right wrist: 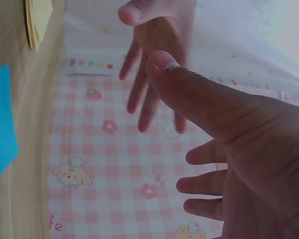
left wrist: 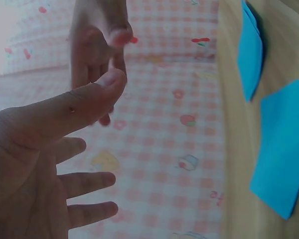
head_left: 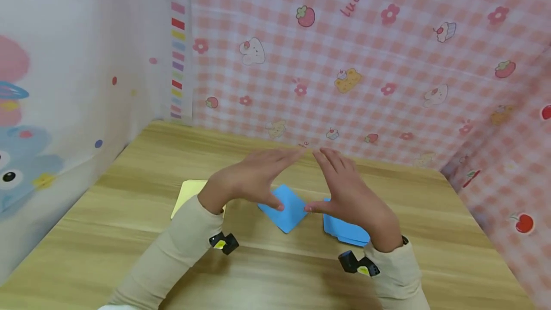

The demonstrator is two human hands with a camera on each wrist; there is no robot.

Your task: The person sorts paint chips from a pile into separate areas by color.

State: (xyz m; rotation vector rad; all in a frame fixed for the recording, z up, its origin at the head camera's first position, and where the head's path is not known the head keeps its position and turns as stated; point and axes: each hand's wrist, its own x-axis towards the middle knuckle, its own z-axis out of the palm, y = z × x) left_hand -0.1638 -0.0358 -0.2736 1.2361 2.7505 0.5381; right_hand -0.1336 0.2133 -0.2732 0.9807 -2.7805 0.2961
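Note:
Both hands are raised above the table, facing each other with fingers straight and thumbs apart from the fingers. My left hand point(head_left: 254, 176) holds nothing; its thumb shows over a blue square sheet point(head_left: 284, 209) that lies turned like a diamond on the wood. Nothing is in my right hand point(head_left: 350, 195) either, which hovers over a stack of blue sheets point(head_left: 346, 231) and hides part of it. Yellow sheets point(head_left: 189, 193) lie left of the diamond, partly covered by my left wrist. In the left wrist view, the single blue sheet point(left wrist: 281, 149) lies nearer than the stack point(left wrist: 250, 52).
The wooden table point(head_left: 267, 267) meets a pink checked cloth point(head_left: 327, 51) at the back. A white printed cloth point(head_left: 86, 61) hangs at the left, and another pink cloth point(head_left: 512, 157) at the right. Each wrist carries a small black camera point(head_left: 224, 242).

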